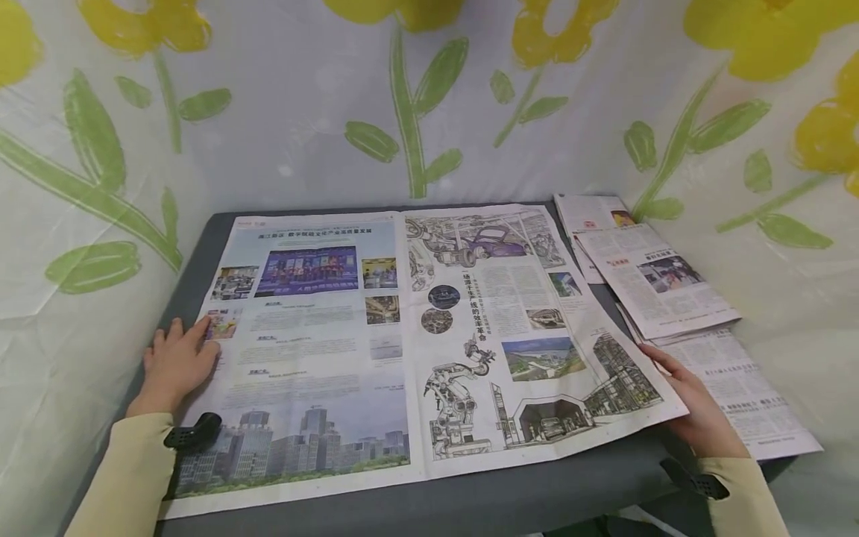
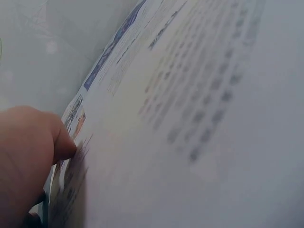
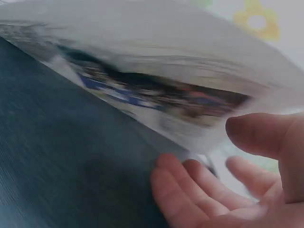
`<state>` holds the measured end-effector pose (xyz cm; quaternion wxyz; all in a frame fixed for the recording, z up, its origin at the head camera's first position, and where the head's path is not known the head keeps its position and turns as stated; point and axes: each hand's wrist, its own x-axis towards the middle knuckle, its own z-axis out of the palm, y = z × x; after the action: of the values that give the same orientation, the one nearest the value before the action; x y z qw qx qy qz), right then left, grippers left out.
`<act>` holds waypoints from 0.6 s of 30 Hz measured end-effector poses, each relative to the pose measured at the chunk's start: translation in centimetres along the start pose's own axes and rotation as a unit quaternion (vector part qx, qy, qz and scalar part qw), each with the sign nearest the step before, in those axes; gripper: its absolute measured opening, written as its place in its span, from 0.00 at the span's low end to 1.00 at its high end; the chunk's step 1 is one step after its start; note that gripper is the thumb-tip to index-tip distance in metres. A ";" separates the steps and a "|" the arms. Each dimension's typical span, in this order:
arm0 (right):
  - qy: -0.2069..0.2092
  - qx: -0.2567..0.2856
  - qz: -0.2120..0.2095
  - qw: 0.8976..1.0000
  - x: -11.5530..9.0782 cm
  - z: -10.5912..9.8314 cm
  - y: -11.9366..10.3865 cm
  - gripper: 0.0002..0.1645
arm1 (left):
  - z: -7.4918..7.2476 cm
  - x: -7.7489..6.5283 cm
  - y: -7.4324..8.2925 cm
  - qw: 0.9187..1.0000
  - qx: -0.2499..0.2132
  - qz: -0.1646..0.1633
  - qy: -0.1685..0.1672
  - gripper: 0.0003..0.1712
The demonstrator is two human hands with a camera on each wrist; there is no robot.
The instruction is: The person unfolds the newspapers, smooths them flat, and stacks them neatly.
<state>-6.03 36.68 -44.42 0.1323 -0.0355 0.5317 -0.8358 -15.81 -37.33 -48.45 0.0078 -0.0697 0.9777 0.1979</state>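
Observation:
A large newspaper lies spread out, two pages showing: city buildings and text on the left, robot arm drawings on the right. My left hand rests at its left edge with spread fingers. In the left wrist view the thumb touches the printed page near that edge. My right hand is at the right edge, partly hidden under the raised lower right corner. Seen from the right wrist, the fingers are loosely bent beneath the sheet and the thumb stands apart from them; the printed underside shows behind.
Several folded newspapers are stacked and overlapping on the right. The dark grey table shows along the front. A whitish sheet with yellow flowers and green stems encloses the back and sides.

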 end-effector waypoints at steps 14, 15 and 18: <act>0.066 -0.531 -0.015 0.844 3.1 3.2 -9.6 0.32 | 0.0 -0.2 4.7 0.999 0.008 0.049 0.019 0.35; 0.069 -0.569 -0.006 0.819 4.2 4.5 -9.8 0.36 | 0.1 -0.1 5.5 0.998 0.010 0.054 0.010 0.37; 0.057 -0.631 0.010 0.773 7.7 8.1 -9.3 0.42 | 0.3 0.4 7.7 0.998 0.017 0.049 -0.028 0.44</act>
<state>-13.48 31.29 -33.21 0.0577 -0.0580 0.9467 -0.3116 -17.23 -30.26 -45.79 0.0265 -0.0165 0.9826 0.1829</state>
